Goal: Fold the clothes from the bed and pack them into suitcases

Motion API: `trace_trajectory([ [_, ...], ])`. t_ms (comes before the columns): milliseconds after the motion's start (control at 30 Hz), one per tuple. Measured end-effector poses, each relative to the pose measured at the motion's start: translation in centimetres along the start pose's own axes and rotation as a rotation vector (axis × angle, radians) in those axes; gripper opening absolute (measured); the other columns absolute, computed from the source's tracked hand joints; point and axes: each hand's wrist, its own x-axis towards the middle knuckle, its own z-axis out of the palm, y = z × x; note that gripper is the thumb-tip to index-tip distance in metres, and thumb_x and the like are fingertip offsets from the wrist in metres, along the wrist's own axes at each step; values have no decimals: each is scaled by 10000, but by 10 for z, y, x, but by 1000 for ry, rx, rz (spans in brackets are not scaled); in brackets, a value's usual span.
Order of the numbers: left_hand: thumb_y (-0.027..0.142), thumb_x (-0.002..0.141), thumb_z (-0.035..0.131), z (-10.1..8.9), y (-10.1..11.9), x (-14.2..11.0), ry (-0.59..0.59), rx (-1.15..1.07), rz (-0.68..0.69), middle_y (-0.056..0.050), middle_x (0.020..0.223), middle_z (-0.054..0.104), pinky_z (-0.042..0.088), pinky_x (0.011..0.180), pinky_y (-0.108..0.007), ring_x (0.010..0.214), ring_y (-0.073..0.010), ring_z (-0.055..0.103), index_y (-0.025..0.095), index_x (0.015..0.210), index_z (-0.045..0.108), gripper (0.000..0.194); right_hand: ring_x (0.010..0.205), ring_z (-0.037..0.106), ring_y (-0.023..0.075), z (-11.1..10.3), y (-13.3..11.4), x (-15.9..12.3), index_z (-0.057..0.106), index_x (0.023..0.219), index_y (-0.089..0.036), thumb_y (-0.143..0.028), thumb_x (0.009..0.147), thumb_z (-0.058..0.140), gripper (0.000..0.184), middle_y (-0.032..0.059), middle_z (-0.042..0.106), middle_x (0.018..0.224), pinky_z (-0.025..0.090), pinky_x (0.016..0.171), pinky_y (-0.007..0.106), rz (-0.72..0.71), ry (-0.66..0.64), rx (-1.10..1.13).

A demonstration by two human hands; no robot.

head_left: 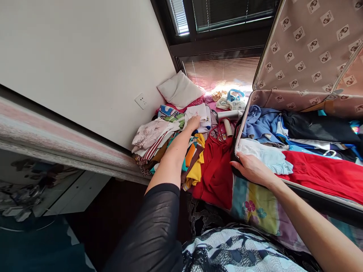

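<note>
My left hand [194,122] reaches far forward, its fingers curled at the edge of a folded white garment [197,112] with small print, on top of a clothes pile. My right hand [252,169] is wrapped over the near left corner of an open suitcase [320,185], thumb outside the rim. Inside the suitcase lie a pale blue and white garment [265,155], a red garment [320,170], a blue garment [259,122] and a black one [317,126]. Under my left forearm are yellow [195,170] and other coloured clothes. The left fingertips are partly hidden.
A pink-white folded stack [153,134] leans near the wall, with a white pillow [180,90] behind. Red cloth [217,170] and a pale roll [227,127] lie left of the suitcase. The raised suitcase lid [309,45] stands beside the window.
</note>
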Motion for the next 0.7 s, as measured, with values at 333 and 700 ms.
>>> trace_trajectory([
  [333,206,1071,503,-94,-62,-16,273,-308,-119,-178,1454,683,553,1065,-327,1255,-239,696,109,1455,623,414,960,719,298,9,11,4,657,1113,-134,-395,1071,482,317,179,754,1034,466,789,348,-62,88,81],
  [700,487,1068,592,-154,8,-113,433,-548,315,-120,1179,779,606,1059,-437,1222,-293,713,145,1273,706,415,1038,747,317,-43,6,4,604,1336,-170,-863,867,573,837,191,732,1149,620,940,507,-31,316,1185],
])
